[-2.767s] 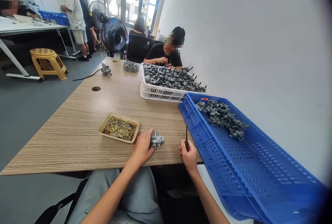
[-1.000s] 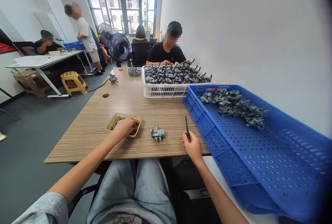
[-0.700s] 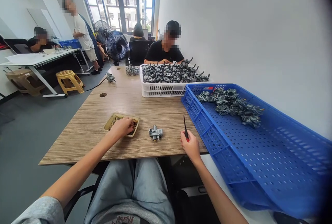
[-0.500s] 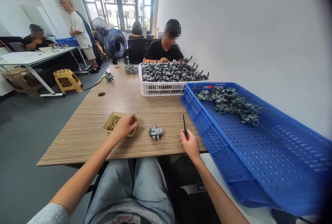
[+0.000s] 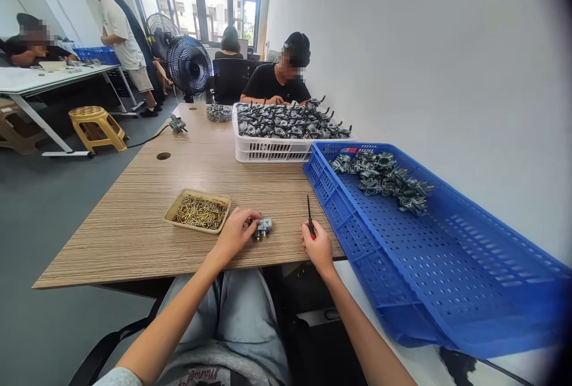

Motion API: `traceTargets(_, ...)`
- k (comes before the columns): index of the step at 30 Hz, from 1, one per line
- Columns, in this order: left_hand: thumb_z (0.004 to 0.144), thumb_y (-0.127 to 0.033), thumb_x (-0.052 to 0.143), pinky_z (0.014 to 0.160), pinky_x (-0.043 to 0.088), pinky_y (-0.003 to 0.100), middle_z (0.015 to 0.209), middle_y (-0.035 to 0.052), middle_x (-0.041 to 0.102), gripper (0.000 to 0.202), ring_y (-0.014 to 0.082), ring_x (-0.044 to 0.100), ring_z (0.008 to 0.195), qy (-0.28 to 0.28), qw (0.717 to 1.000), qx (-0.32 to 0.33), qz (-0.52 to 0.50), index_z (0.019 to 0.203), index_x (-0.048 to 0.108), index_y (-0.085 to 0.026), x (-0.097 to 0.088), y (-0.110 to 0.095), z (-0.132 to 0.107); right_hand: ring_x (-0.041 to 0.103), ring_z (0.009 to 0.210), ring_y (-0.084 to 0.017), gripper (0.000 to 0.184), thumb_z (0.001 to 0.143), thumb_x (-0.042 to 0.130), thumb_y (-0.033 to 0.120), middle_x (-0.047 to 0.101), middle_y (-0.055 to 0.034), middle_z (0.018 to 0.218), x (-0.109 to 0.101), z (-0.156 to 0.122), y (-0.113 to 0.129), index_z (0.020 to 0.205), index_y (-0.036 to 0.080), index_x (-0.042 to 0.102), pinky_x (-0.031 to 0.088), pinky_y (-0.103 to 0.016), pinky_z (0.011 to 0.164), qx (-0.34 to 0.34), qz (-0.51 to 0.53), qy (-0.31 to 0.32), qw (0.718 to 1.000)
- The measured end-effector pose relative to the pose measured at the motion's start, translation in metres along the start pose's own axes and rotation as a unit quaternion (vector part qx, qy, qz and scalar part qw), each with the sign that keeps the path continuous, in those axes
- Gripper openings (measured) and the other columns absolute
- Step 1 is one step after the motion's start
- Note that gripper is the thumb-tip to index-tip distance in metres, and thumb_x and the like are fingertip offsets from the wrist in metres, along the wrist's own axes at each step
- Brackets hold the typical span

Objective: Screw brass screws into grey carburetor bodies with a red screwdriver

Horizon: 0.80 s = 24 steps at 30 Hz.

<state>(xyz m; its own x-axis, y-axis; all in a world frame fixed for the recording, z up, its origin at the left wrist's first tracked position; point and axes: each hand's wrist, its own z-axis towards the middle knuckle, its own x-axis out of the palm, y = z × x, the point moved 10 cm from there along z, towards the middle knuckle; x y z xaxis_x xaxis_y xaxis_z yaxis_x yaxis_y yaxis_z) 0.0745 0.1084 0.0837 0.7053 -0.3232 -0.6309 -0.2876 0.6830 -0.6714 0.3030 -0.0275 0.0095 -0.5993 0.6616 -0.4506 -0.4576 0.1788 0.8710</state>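
Observation:
A small metal carburetor (image 5: 264,227) rests on the wooden table in front of me. My left hand (image 5: 239,230) is at its left end, with thumb and fingers pinched together and covering that part. Whatever the pinch holds is too small or hidden to make out. Left of that hand stands a shallow beige tray (image 5: 172,221) of small brass screw-like pieces (image 5: 199,212). My right hand (image 5: 318,244) is closed around the handle of a screwdriver (image 5: 310,213), its dark shaft pointing up and away from me, near the table's right side.
A blue perforated crate (image 5: 357,237) with several carburetors (image 5: 379,174) stands at the right. Behind the table's middle, a white basket (image 5: 277,151) is full of carburetors with black parts. A co-worker (image 5: 281,79) sits beyond it. One more carburetor (image 5: 177,124) lies far left.
My left hand has moved right from the tray of brass pieces to the carburetor. My right hand still holds the screwdriver. The view has shifted slightly.

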Motion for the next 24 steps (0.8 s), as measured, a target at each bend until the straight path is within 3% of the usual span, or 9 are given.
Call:
traceTargets(5,0.096,-0.021,0.057,0.082,0.048,0.032,0.095,0.0016,0.071,0.012,0.0192,0.057,0.086,-0.017,1.000,0.004,0.004,0.100,0.069,-0.022,-0.001,0.000,-0.001,0.062,0.058,-0.019,0.044,0.091,0.052,0.063,0.066,-0.0035,0.067,0.000,-0.001,-0.001,0.093,0.020,0.062,0.049,-0.028,0.056,0.006,0.008,-0.001,1.000)
traceTargets(11,0.097,-0.022,0.054,0.086,0.047,0.034,0.101,0.0028,0.071,0.014,0.0214,0.056,0.095,0.004,0.999,0.030,0.010,0.103,0.066,-0.022,0.001,-0.004,-0.005,0.062,0.058,-0.019,0.048,0.088,0.053,0.066,0.067,-0.0049,0.069,0.000,-0.001,-0.003,0.093,0.019,0.063,0.049,-0.028,0.054,0.017,0.018,-0.002,1.000)
traceTargets(15,0.097,-0.024,0.055,0.098,0.045,0.039,0.108,0.0039,0.070,0.014,0.0232,0.056,0.107,-0.006,1.000,0.030,0.006,0.103,0.067,-0.024,0.000,-0.007,-0.010,0.059,0.055,-0.017,0.045,0.089,0.054,0.063,0.065,-0.0032,0.067,0.001,-0.002,-0.004,0.094,0.020,0.061,0.045,-0.025,0.047,0.026,0.034,0.002,0.999)
traceTargets(18,0.096,-0.026,0.055,0.108,0.041,0.042,0.121,0.0065,0.066,0.013,0.0235,0.055,0.120,-0.031,0.998,0.013,-0.044,0.102,0.067,-0.023,0.000,-0.002,-0.013,0.055,0.049,-0.014,0.044,0.090,0.052,0.064,0.062,-0.0005,0.065,0.002,-0.001,-0.004,0.094,0.020,0.058,0.042,-0.023,0.043,0.034,0.054,0.002,0.998)
traceTargets(21,0.096,-0.029,0.054,0.104,0.045,0.039,0.127,0.0091,0.063,0.015,0.0237,0.055,0.126,-0.018,0.991,-0.033,-0.128,0.102,0.066,-0.022,0.011,0.012,-0.013,0.053,0.044,-0.012,0.045,0.093,0.043,0.066,0.060,0.0021,0.065,0.001,0.002,-0.006,0.097,0.022,0.052,0.040,-0.021,0.038,0.045,0.074,0.000,0.996)
traceTargets(24,0.095,-0.032,0.055,0.098,0.048,0.036,0.121,0.0093,0.066,0.017,0.0240,0.056,0.125,-0.001,0.985,-0.051,-0.166,0.100,0.067,-0.021,0.020,0.021,-0.012,0.053,0.043,-0.012,0.043,0.096,0.035,0.063,0.058,0.0044,0.065,-0.001,0.006,-0.009,0.102,0.023,0.048,0.042,-0.022,0.038,0.049,0.078,0.005,0.996)
